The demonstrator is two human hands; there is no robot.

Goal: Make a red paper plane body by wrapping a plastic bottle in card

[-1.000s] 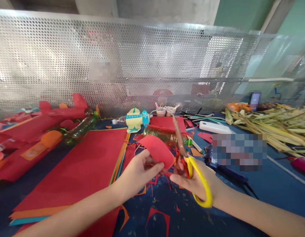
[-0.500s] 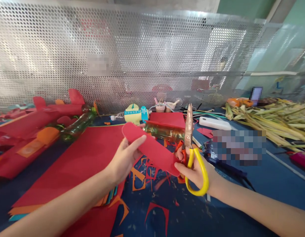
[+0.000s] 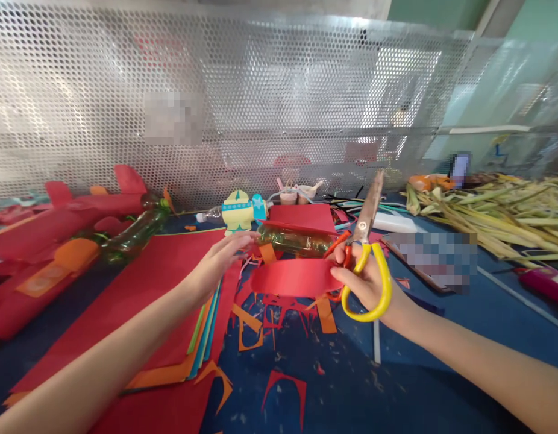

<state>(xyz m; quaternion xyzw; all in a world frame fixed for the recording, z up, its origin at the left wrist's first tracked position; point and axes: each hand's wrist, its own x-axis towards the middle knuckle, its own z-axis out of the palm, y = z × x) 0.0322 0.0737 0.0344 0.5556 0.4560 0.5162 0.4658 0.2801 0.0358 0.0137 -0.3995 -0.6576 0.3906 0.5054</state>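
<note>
In my right hand (image 3: 363,274) are scissors (image 3: 372,202), blades pointing up, with a yellow handle loop below. Red-orange handle parts also show by these fingers; I cannot tell whether they belong to the same scissors. The thumb of that hand pinches one end of a red paper strip (image 3: 290,277) with rounded ends, which extends left, slightly blurred. My left hand (image 3: 225,256) is open and apart from the strip, fingers stretched out above a stack of red paper sheets (image 3: 170,271). Just beyond both hands lies a green plastic bottle (image 3: 297,240) on its side.
Red and orange paper scraps (image 3: 283,386) litter the blue table (image 3: 419,374). Red-covered bottles (image 3: 80,217) lie at left. A decorated clear bottle (image 3: 238,211) and small cups (image 3: 301,193) stand by the perforated metal panel (image 3: 261,90). Dried leaves (image 3: 487,205) and a phone (image 3: 432,262) are at right.
My left hand has let go of the red paper strip and its fingers have straightened. The strip has swung level in my right hand. The scissors now tilt more to the right.
</note>
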